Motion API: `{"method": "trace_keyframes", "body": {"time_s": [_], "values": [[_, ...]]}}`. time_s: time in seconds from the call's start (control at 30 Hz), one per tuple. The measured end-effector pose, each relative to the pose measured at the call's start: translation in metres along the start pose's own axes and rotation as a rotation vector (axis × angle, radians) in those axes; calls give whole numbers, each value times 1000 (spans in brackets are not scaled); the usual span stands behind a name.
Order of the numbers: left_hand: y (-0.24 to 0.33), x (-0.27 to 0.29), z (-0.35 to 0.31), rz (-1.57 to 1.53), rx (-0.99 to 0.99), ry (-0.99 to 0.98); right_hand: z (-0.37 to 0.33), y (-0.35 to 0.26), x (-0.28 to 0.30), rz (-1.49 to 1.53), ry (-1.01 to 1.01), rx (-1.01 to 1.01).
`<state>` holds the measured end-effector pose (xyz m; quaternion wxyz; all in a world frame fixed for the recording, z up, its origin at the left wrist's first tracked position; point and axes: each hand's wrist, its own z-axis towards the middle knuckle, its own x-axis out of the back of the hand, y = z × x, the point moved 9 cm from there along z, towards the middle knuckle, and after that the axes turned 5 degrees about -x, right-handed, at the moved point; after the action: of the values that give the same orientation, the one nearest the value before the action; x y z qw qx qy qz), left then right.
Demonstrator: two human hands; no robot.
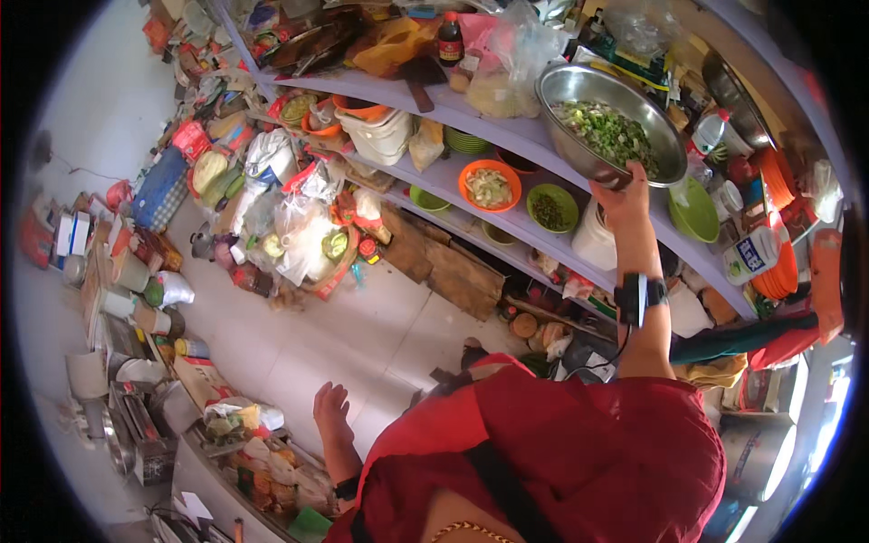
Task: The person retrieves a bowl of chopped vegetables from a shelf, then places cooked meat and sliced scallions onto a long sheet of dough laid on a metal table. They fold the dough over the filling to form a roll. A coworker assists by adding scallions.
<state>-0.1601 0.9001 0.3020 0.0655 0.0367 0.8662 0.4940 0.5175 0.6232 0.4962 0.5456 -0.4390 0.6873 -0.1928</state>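
Red shirt [579, 434] closest to the viewer; right hand [626, 201] grips a steel bowl [668, 149] of chopped greens [602, 127]

Toward the far right, the steel bowl is at the upper board of a lavender shelf [493, 129], tilted, its near side jutting past the front edge. Fingers of the right hand are clamped on its near rim; whether the shelf bears any weight cannot be told. Out to the left, above a pale tiled floor [299, 335], the left hand [332, 404] is empty, its fingers slightly bent and a little apart.

Cutting looks finished for the steel bowl: the greens are small, loose pieces. One board lower, an orange bowl [516, 188] of pale cut pieces and a green bowl [570, 204] of dark green bits also look prepared, and neither is being touched. Handling the steel bowl is unfinished, since it is not released; one moment cannot show whether it is being set down or taken up.

Print appears on a dark bottle [451, 41] with a red label, far on the upper board, and as large blue characters on a white tub [753, 253] at the right. Writing on smaller packages is too tiny to make out.
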Motion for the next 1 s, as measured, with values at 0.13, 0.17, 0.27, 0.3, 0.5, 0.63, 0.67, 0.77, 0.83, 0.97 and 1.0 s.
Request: {"method": "trace_keyframes", "body": {"time_s": [0.13,0.17,0.27,0.3,0.5,0.63,0.67,0.77,0.83,0.97,1.0], "values": [[-4,-28,16,3,50,16,-2,4,8,30,-15,-48],[-2,-37,21,7,45,-2,-5,5,8,41,-57,-77],[9,-68,35,41,53,-46,-13,6,18,4,-26,-147],[16,-81,42,56,52,-71,-15,4,19,11,-33,-120],[77,-165,81,142,-42,-304,-56,16,11,87,-85,-82],[110,-225,92,150,-58,-572,-115,38,18,-51,16,-127],[122,-247,90,144,-103,-694,-130,47,14,12,-27,-147],[147,-312,69,56,-110,-1057,-168,75,8,-9,-3,-231],[153,-348,58,-95,-3,-1135,-192,93,7,-65,145,-206],[167,-356,61,-239,154,-1123,-212,143,-40,-116,35,-388],[171,-351,65,-300,221,-1160,-214,155,-53,-103,-24,-422]]}}
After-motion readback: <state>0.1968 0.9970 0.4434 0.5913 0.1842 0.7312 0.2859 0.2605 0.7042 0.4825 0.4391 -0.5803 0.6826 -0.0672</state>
